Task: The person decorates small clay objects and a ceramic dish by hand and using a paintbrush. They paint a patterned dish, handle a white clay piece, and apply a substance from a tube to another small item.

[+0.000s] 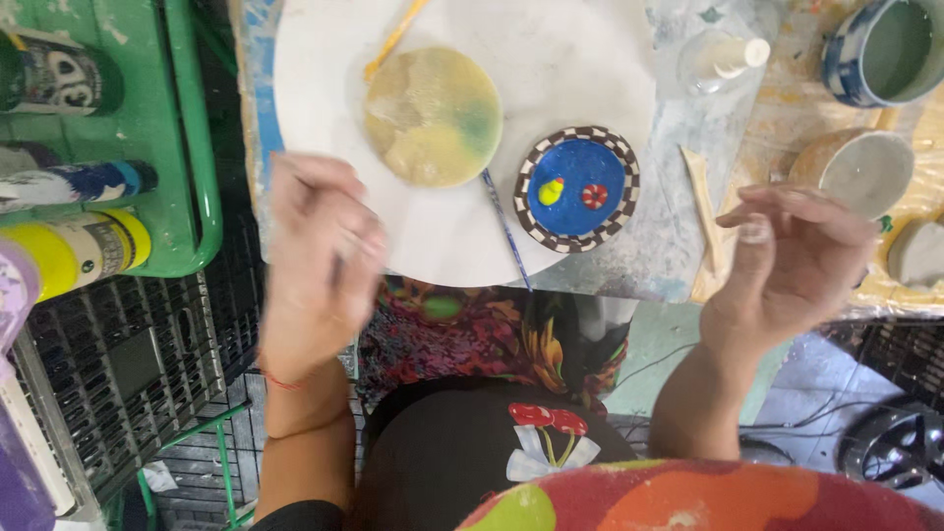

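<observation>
Small dish (576, 189): round, blue inside with a yellow dot and a red dot, checkered rim, upright on the white round board's (590, 69) edge.
Thin brush (506, 229): blue handle, lying flat just left of the dish.

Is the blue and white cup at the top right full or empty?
Empty: the cup shows only its bare grey-green inside.

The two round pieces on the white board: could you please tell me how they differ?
The yellowish disc is larger, flat and mottled, with a green smudge; the blue dish is smaller, evenly blue, with a checkered rim and tiny yellow and red figures inside. Both are round and rest on the white board, untouched by the hands.
</observation>
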